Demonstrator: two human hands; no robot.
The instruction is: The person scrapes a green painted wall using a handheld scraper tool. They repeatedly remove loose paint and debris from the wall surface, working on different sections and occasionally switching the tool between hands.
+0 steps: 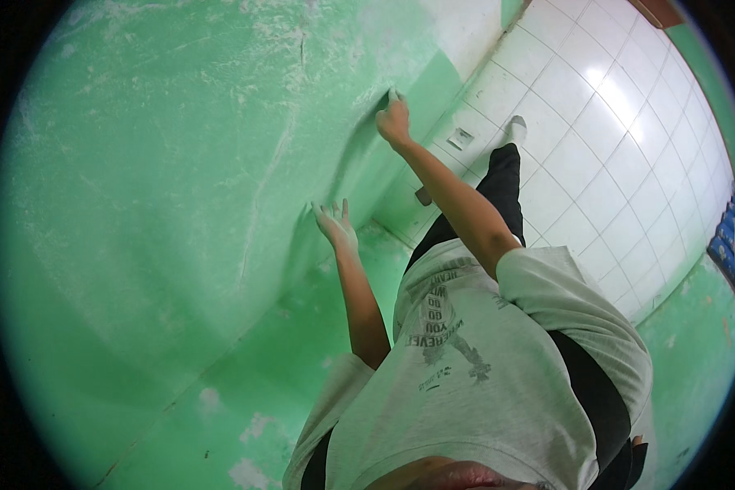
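Note:
My left hand (pixel 337 226) is raised beside a green painted wall (pixel 177 153), its fingers spread and nothing seen in it. Its fingertips are at or very near the wall. Farther along the same wall is my right hand (pixel 394 119), with curled fingers and a fingertip against the paint. Whether it holds something small is hidden by the hand and its shadow. Pale dust coats the fingers of both hands. The wall's paint is scuffed with whitish patches, and a long crack (pixel 263 171) runs down it.
White floor tiles (pixel 588 147) lie to the right, with my socked foot (pixel 517 130) on them. Near the wall's base are a small pale square piece (pixel 460 138) and a dark brown object (pixel 424 196). Blue items (pixel 724 239) stand at the far right. Another green wall (pixel 269 367) meets this one.

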